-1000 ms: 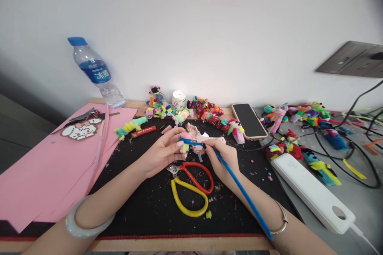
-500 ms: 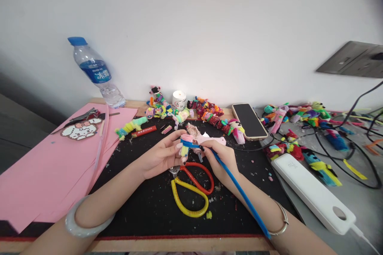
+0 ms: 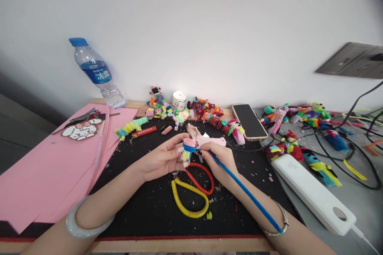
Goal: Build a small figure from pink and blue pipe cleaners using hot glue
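Observation:
My left hand (image 3: pixel 163 158) is closed around a small pipe-cleaner figure (image 3: pixel 188 150) with pink, blue and yellow bands, held over the black mat (image 3: pixel 149 203). My right hand (image 3: pixel 218 159) pinches a long blue pipe cleaner (image 3: pixel 245 193) near the figure; its near end wraps round the figure and the rest trails back along my right forearm to the wrist. Red-and-yellow-handled scissors (image 3: pixel 191 191) lie on the mat just below both hands. A pink glue gun (image 3: pixel 211 140) lies right behind the hands.
Several finished pipe-cleaner figures (image 3: pixel 209 115) line the back of the mat, more (image 3: pixel 299 115) lie at the right among black cables. A phone (image 3: pixel 249 120), white power strip (image 3: pixel 312 191), water bottle (image 3: pixel 95 72), small white jar (image 3: pixel 178 99) and pink paper sheets (image 3: pixel 50 163) surround the mat.
The blue pipe cleaner has been wound further round the figure. Its free end has swung lower along my right forearm. Both hands stay in nearly the same place.

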`<state>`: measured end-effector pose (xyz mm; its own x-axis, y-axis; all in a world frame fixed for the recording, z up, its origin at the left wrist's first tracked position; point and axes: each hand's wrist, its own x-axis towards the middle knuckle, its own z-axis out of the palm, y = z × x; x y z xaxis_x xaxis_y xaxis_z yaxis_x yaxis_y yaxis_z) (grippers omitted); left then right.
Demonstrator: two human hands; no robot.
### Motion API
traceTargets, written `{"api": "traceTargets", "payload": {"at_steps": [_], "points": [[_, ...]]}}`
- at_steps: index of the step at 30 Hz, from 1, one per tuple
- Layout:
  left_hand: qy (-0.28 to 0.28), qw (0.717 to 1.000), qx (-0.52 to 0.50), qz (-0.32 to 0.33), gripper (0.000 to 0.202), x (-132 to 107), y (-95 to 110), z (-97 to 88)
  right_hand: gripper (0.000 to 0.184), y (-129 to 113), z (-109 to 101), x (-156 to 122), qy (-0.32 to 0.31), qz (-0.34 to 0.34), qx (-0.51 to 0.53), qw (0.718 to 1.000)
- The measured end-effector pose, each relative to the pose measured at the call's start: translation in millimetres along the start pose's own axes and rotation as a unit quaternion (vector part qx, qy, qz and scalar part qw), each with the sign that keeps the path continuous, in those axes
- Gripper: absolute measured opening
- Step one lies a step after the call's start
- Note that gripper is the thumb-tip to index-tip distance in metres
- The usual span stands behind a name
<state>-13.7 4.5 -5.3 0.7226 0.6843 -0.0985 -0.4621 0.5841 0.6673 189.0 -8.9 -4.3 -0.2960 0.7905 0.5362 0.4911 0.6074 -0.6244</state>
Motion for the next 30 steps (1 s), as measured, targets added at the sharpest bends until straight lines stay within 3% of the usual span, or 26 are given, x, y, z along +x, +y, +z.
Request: {"api": "traceTargets", "payload": {"at_steps": [17,24,30], "points": [[0.014,1.0,0.028,0.001,0.029,2,-2,3.2,0.017,-1,-1,0,-0.027,0.009,0.011,1.0],[0.052,0.996,0.06,0.045,0.028,6,-2,6.0,0.019,0,1,0,-0.022,0.039,-0.015,0.999],[0.137,0.972,0.172,0.079,0.042,7,-6,14.2,0.02,-1,0,0,-0.028,0.039,-0.002,0.999]]}}
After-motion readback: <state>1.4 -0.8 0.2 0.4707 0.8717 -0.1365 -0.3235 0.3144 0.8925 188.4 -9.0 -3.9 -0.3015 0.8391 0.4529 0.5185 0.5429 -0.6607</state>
